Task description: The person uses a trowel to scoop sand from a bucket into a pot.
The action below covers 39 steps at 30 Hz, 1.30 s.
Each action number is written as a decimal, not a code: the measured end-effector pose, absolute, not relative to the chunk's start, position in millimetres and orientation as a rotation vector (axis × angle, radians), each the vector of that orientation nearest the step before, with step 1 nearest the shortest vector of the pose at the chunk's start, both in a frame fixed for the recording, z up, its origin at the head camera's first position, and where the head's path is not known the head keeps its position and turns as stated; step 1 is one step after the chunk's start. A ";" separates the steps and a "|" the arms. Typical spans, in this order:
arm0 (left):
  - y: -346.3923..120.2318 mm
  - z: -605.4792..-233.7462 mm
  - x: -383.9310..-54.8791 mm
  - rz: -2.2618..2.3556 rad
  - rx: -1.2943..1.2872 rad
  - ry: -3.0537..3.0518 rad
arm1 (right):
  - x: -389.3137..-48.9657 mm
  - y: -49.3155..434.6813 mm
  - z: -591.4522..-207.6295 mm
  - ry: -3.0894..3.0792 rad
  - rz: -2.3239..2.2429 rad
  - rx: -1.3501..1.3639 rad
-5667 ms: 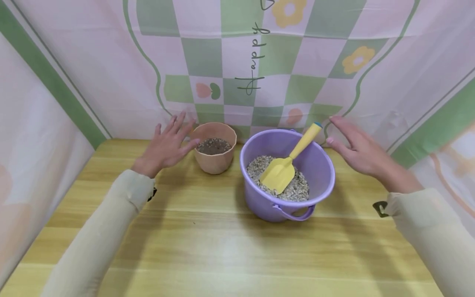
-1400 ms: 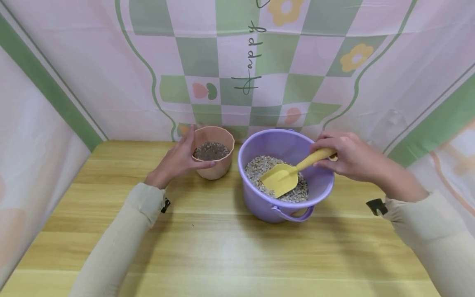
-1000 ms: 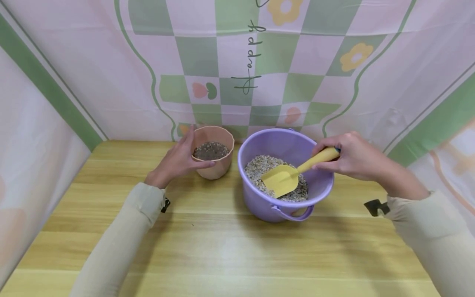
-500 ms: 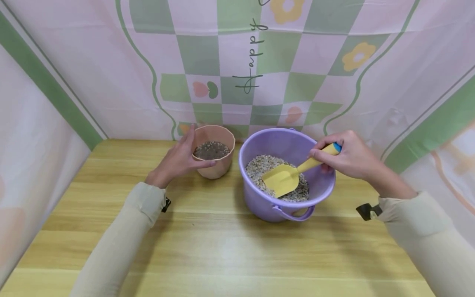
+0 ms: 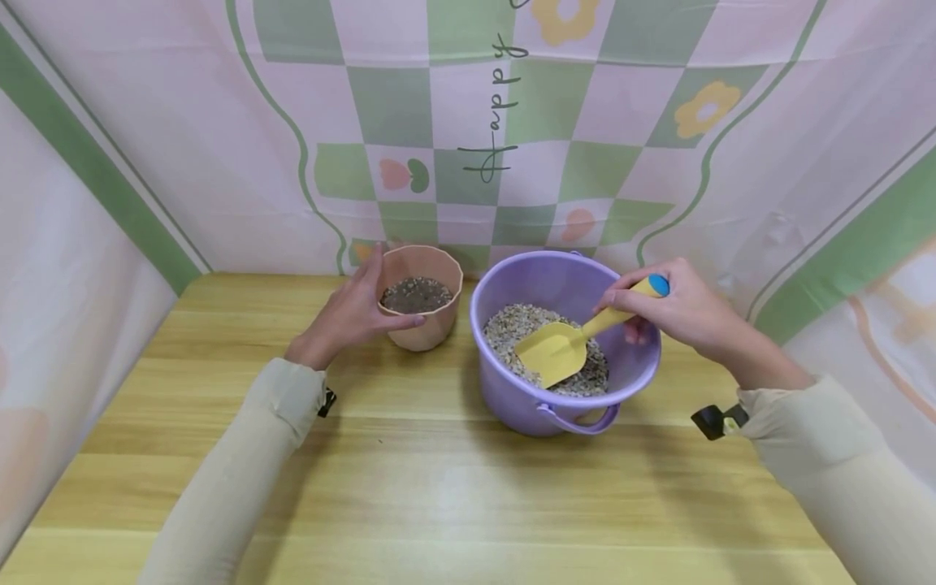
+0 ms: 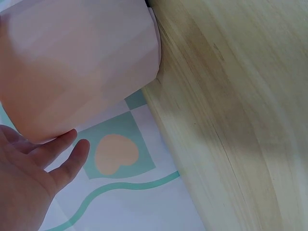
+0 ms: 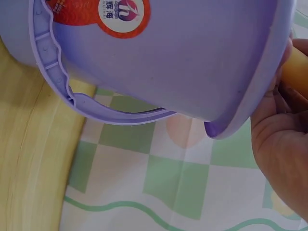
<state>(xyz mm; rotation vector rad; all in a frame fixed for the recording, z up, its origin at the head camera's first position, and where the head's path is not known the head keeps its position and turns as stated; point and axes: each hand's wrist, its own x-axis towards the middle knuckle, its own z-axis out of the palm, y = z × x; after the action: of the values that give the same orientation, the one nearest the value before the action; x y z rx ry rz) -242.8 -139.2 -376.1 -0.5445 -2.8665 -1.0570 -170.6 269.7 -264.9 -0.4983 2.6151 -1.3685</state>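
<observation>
Pot [image 5: 433, 328]: peach-pink, faceted wall, many-sided rim; stands upright on the table [image 5: 439, 471], left of the bucket and near it. Dark, grainy fill [image 5: 418, 296], flecked with pale bits, sits below the rim.

Bucket [image 5: 512, 406]: lilac, round, upright on the table; carrying handle [image 5: 590, 427] hangs down outside the wall. An orange-red sticker [image 7: 124, 15] with a white disc shows on the wall.

Gravel [image 5: 510, 327]: pale grey to tan, lies in the lower part of the bucket.

Shovel [image 5: 561, 349]: yellow, blue handle end; blade rests on the gravel, handle slants up rightward.
</observation>
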 end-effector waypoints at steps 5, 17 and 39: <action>-139.4 -375.4 -243.1 -1.062 -0.541 -2.869 | -171.7 268.5 -265.9 2.568 -1.389 -0.524; -140.6 -375.1 -242.7 -1.084 -0.543 -2.859 | -171.5 265.5 -270.8 2.603 -1.444 -0.515; -141.0 -373.0 -240.1 -1.089 -0.541 -2.856 | -169.4 257.3 -267.7 2.795 -1.298 -0.523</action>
<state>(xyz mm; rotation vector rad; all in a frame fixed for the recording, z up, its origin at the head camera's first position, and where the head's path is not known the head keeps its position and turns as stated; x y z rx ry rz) -240.1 -141.0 -373.0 -0.5414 -2.8557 -1.0895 -169.4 257.3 -267.7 -0.5233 2.7947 -1.2982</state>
